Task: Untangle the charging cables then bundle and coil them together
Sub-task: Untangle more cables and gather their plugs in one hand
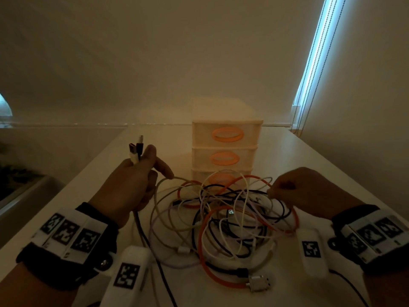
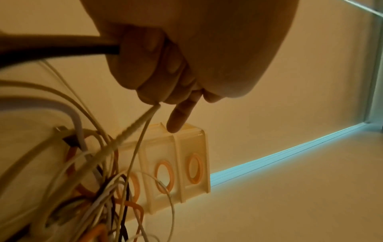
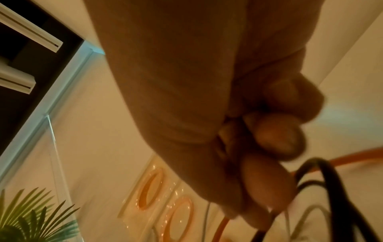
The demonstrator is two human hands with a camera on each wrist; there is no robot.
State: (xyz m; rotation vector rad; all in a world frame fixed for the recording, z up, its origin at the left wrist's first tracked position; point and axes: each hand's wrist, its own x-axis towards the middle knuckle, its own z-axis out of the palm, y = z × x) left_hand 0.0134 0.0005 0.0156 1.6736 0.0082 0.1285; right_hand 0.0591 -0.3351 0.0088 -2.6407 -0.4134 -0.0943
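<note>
A tangle of charging cables (image 1: 223, 220) in orange, white, black and pale purple lies on the white table (image 1: 345, 173). My left hand (image 1: 135, 180) is raised left of the pile and grips two cable ends, a white plug and a black plug (image 1: 136, 149), sticking up from the fist. Cords hang from that fist (image 2: 153, 104), the index finger pointing out. My right hand (image 1: 294, 187) pinches cords at the pile's right edge; its fingers (image 3: 267, 180) close on an orange cable (image 3: 283, 229) beside a black one. A silver USB plug (image 1: 259, 283) lies at the front.
A small three-drawer plastic cabinet (image 1: 225, 149) with orange handles stands just behind the pile. Blind cords (image 1: 309, 69) hang at the back right. The table's left edge runs close to my left hand, with a plant (image 3: 31, 216) beyond it.
</note>
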